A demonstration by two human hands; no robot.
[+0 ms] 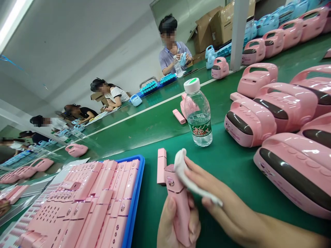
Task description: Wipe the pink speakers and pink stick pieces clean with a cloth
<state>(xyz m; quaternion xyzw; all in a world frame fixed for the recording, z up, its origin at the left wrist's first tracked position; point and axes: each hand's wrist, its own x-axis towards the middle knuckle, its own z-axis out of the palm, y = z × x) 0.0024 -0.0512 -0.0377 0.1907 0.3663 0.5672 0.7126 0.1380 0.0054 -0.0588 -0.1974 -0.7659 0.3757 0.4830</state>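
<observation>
Head view, quick: blue tray [137, 193] of pink panels sits at left on the green surface [227, 155], within easy reach. Left hand [165, 230] has its grip clenched around an upright pink handheld device [178, 206], exposing the top to the white cloth [187, 177] pinched in the right hand [227, 203]. Spare pink stick [161, 165] lies just beside; pink handled units [297, 175] line the right.
</observation>
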